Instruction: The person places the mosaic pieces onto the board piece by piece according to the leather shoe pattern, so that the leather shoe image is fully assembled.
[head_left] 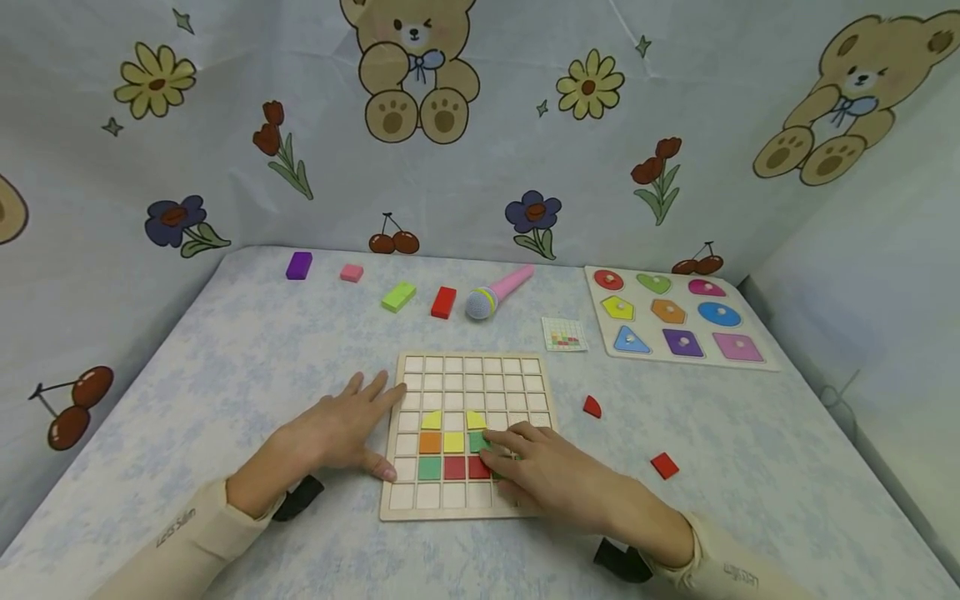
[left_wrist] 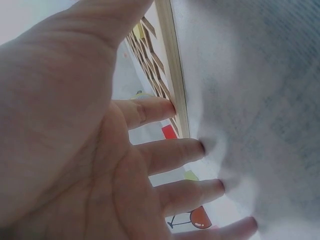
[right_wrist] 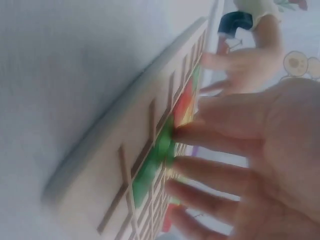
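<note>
A wooden grid board lies on the table before me. My left hand is spread at its left side, with thumb and index fingertip touching the edge and the other fingertips on the table. Over the board's lower right reaches my right hand, its fingers extended and fingertips at the green tiles; no tile shows lifted. Set in the grid are an orange tile, a yellow square tile, yellow curved tiles, a green tile and red tiles. The hand hides some cells.
Loose to the right lie a red quarter-round tile and a red square tile. Behind the board are a small pattern card, a toy microphone, a red block, a green block and a shape puzzle.
</note>
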